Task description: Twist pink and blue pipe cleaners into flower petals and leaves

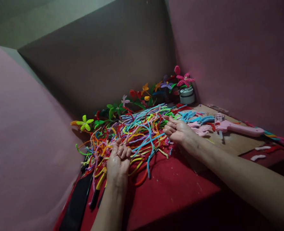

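Note:
A large tangled heap of many-coloured pipe cleaners (142, 134) lies on the red-covered table. At its near left side is my left hand (119, 162), with the fingers curled in and the thumb by the index finger. My right hand (178, 130) is at the right edge of the heap, also closed, palm side partly towards me. Pipe cleaners lie right behind both hands, so I cannot make out what is pinched in either. Blue bent pipe cleaner pieces (188, 115) and pale pink pieces (201, 129) lie beyond my right hand.
A pink glue gun (240, 127) rests on a brown board (233, 142) at the right. Pipe cleaner flowers (84, 123) line the back, near a pale lidded jar (187, 95). Yellow-and-black pliers (97, 189) and a black flat object (77, 202) lie front left. Pink panels (233, 57) flank the table.

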Tool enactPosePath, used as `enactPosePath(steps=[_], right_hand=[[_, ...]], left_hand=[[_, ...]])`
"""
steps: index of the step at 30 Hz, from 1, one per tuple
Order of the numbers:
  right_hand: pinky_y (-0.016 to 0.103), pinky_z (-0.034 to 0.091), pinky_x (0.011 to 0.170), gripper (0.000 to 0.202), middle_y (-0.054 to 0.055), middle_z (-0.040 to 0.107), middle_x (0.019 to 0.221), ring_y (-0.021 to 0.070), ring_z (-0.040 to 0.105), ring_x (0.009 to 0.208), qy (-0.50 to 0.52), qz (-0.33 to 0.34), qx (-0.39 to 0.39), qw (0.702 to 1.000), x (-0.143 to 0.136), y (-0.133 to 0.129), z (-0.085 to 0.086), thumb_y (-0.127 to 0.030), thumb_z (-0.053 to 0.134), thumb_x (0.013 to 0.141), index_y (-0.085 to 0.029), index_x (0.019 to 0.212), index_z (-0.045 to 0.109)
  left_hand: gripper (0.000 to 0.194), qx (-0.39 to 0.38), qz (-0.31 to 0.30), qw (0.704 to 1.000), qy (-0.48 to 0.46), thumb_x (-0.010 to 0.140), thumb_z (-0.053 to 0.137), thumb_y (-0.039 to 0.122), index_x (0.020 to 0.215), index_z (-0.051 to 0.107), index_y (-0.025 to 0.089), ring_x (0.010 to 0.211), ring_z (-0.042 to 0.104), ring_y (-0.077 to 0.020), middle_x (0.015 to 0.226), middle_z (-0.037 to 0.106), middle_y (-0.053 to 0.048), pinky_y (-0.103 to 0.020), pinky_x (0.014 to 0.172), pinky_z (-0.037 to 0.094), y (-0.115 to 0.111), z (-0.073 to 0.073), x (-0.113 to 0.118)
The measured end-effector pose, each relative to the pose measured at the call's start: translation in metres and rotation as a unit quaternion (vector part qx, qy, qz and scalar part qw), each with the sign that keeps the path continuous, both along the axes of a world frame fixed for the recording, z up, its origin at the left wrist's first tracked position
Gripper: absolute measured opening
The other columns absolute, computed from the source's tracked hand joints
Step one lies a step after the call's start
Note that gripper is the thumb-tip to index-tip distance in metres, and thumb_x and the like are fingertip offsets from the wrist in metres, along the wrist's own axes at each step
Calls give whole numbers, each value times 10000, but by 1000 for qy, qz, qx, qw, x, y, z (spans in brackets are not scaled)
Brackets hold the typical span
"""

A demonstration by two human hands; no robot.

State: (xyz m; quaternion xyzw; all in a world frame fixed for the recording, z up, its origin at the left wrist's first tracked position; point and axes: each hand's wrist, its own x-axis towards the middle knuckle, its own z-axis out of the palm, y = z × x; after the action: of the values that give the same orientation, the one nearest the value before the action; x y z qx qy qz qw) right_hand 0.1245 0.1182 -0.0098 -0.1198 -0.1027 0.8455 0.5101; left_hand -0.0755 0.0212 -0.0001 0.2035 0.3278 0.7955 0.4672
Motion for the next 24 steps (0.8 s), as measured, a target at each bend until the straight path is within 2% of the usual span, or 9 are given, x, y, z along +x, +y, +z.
enactPosePath(steps=[5,11,19,20,22,24], right_hand=[[184,129,334,245,-105,172,346,48,110,321,-7,-2,-2,1000,2,-2,4,-199,334,929,-135,760,498],[182,133,324,245,-103,176,339,49,107,320,-17,-18,-9,1000,3,-6,12,-180,347,918,-152,707,467],[173,182,301,201,-109,173,348,52,134,298,-3,-39,6,999,3,3,2,-174,381,903,-164,733,487],[166,226,309,180,-106,211,357,51,176,299,7,-47,8,999,2,4,1,-172,396,897,-166,745,491],[172,369,382,116,-74,371,421,61,363,356,27,-50,2,998,-1,2,2,-164,432,878,-169,784,501],[230,482,521,53,-9,538,585,108,553,552,36,-30,-12,999,-7,-5,4,-140,468,847,-168,842,513]], left_hand=[[252,5,9,998,55,914,331,180,822,550,97,304,208,-36,364,265,92,-171,351,248,-3,2,4],[281,8,15,999,33,923,312,204,754,517,112,315,184,-38,360,240,94,-166,370,249,-7,9,5],[297,21,4,1000,23,920,317,231,742,524,114,323,190,-43,361,231,90,-169,381,249,-7,8,7],[297,30,4,999,21,919,322,245,750,528,114,328,189,-44,364,230,90,-170,385,250,-6,7,8],[299,53,9,998,12,917,322,265,767,535,118,342,199,-48,379,237,87,-174,399,263,-6,7,9],[294,70,10,997,1,916,321,268,778,539,125,363,223,-52,400,251,82,-181,428,292,-6,8,12]])
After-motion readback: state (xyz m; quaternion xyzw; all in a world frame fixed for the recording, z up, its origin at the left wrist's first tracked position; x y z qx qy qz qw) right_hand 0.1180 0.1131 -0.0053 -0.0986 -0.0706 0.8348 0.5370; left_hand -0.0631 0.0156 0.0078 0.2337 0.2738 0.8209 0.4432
